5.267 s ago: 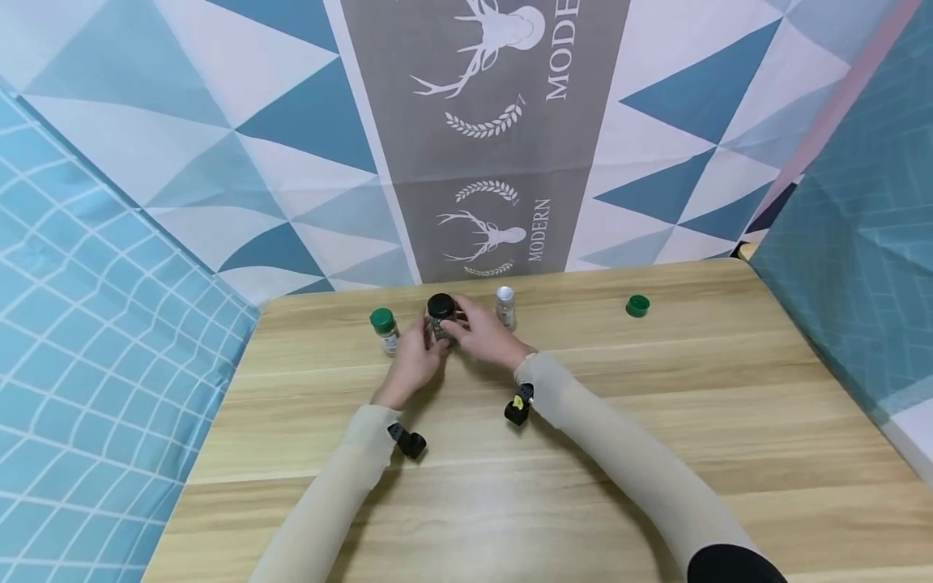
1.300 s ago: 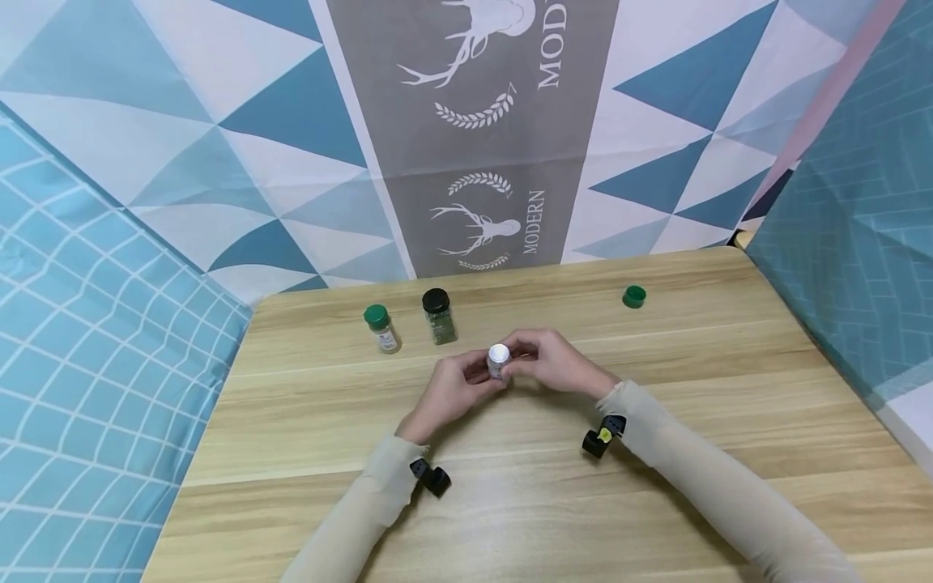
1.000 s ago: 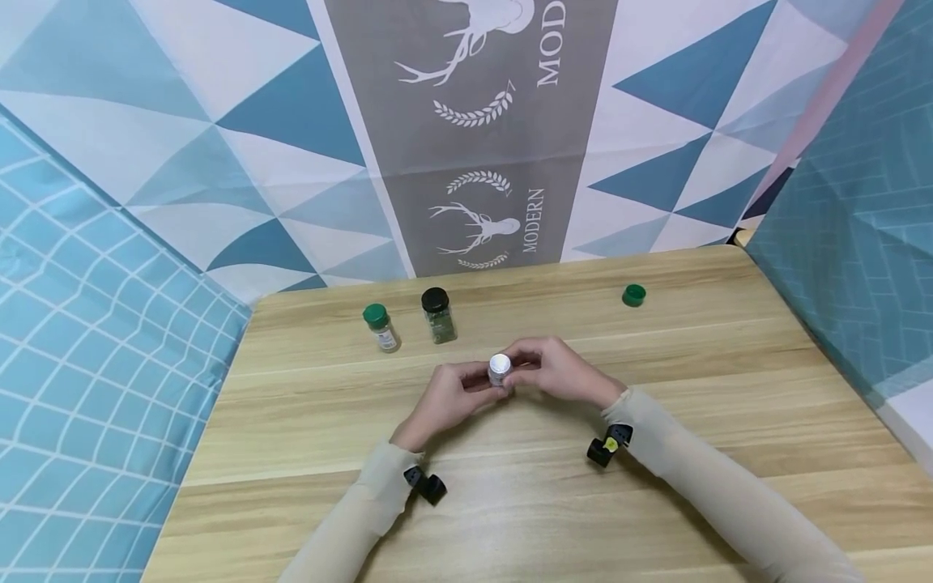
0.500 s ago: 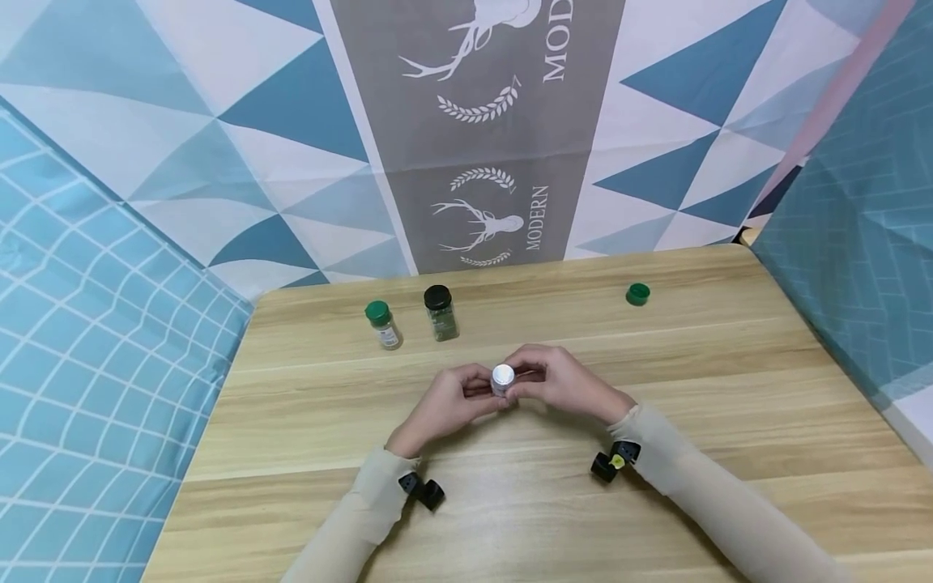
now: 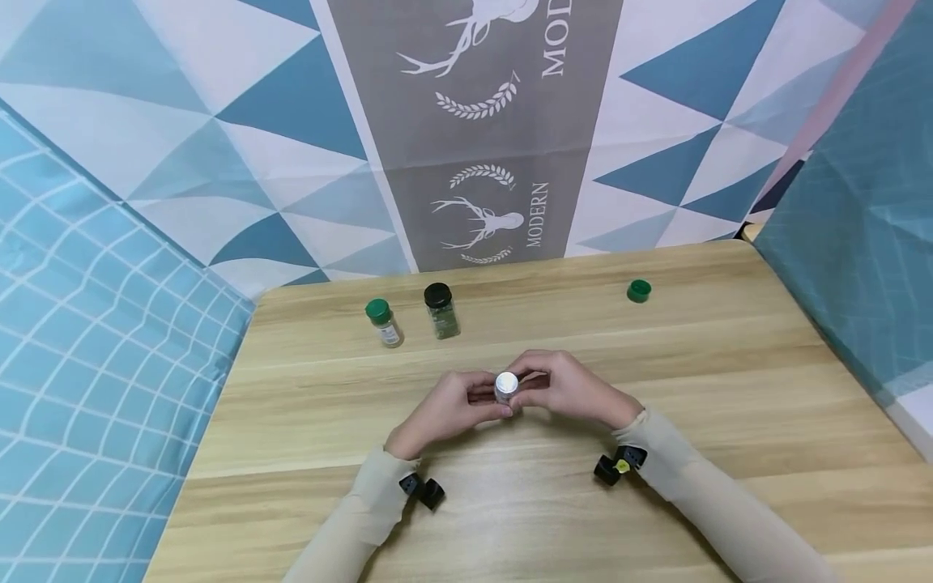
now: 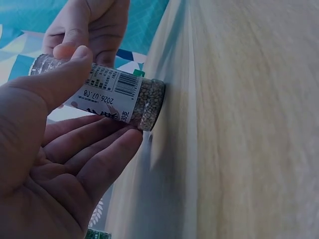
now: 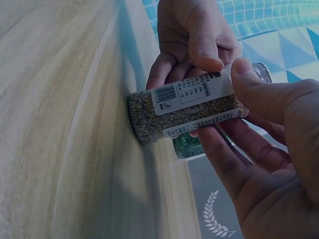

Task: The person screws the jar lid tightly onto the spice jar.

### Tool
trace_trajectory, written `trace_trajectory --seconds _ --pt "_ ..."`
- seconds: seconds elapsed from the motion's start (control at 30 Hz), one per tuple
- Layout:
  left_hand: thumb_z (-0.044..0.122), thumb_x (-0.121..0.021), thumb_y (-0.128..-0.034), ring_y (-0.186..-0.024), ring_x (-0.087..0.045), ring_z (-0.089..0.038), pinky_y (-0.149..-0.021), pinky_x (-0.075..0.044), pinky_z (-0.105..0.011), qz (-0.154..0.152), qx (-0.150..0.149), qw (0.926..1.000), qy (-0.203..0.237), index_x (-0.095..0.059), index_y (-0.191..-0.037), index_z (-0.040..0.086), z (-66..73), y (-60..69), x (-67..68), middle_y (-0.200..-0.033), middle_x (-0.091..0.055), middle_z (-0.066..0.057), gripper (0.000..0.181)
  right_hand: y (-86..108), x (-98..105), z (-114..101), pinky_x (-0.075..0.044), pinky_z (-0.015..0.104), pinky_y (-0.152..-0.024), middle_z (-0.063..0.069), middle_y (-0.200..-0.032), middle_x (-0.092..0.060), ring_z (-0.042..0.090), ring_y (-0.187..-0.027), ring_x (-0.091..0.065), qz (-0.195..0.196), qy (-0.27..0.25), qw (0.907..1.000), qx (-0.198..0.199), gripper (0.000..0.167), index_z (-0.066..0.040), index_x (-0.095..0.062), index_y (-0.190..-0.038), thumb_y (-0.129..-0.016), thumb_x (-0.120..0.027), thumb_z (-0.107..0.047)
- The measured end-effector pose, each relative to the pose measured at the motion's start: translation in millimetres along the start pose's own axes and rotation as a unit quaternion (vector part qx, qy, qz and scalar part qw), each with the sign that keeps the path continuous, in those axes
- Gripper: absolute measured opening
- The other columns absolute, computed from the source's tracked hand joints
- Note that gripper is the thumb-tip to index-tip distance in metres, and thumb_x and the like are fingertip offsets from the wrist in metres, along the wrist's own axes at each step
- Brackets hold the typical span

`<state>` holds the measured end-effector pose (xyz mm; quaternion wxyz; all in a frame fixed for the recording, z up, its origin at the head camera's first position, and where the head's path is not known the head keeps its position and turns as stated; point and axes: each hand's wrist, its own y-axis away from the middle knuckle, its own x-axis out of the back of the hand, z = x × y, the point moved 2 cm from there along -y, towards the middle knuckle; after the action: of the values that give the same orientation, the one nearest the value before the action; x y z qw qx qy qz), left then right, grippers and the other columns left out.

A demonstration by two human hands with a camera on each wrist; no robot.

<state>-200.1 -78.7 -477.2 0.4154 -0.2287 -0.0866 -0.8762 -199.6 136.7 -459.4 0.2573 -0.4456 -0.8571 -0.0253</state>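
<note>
A small clear jar (image 5: 506, 387) with a silvery-white top is held between both hands near the middle of the table. In the left wrist view the jar (image 6: 110, 93) shows pale grains and a printed label; its base is at or just off the wood, I cannot tell which. My left hand (image 5: 446, 409) grips it from the left, thumb and fingers round its side. From the right, my right hand (image 5: 572, 389) pinches it near the top. The right wrist view shows the jar (image 7: 184, 105) with both thumbs close together on its upper part.
Behind the hands stand a green-capped jar (image 5: 384, 322) and a black-capped jar (image 5: 441, 311) of green flakes. A loose green cap (image 5: 638, 291) lies at the back right of the wooden table (image 5: 291, 421). Patterned cloth (image 5: 481, 162) hangs behind.
Earlier both hands were at the black-capped jar, which now stands free. They have since taken hold of the silvery-topped jar and brought it towards the front; in the last second it moved slightly nearer.
</note>
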Motion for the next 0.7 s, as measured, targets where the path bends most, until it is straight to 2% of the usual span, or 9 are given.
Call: trace_trajectory --seconds 0.2,0.5,0.7 --pt "0.029 -0.082 -0.0898 -0.108 -0.072 -0.005 -0.095 -0.058 -0.023 0.005 -0.02 0.9994 -0.027 -0.072 -0.127 0.014 1.9 1.3 -0.9 -0.12 -0.076 0.001 0.041 -4.1 1.4 -2.5 -0.062 0.03 -0.091 -0.002 -0.11 -0.073 0.014 -0.104 -0.071 -0.021 -0.026 0.9994 -0.001 0.024 -0.017 -0.075 -0.108 -0.086 -0.084 -0.016" --pt "0.016 -0.084 -0.0874 -0.106 -0.074 -0.013 -0.093 -0.059 -0.024 0.002 0.01 0.9993 0.037 -0.07 -0.111 0.007 -0.7 -3.4 -6.5 -0.109 -0.076 -0.003 0.029 -0.9 3.7 -3.7 -0.061 0.027 -0.091 0.001 -0.111 -0.072 0.015 -0.105 -0.072 -0.03 -0.014 0.9993 -0.019 0.026 -0.014 -0.072 -0.109 -0.086 -0.084 -0.014" --pt "0.015 -0.086 -0.0854 -0.106 -0.074 -0.019 -0.093 -0.06 -0.026 0.011 0.009 0.9982 0.059 -0.068 -0.106 0.006 -2.4 -2.5 -8.1 -0.106 -0.077 -0.006 0.029 0.3 2.9 -5.7 -0.061 0.027 -0.092 0.003 -0.113 -0.072 0.017 -0.107 -0.072 -0.038 -0.011 0.9992 -0.01 0.028 -0.012 -0.07 -0.112 -0.087 -0.083 -0.013"
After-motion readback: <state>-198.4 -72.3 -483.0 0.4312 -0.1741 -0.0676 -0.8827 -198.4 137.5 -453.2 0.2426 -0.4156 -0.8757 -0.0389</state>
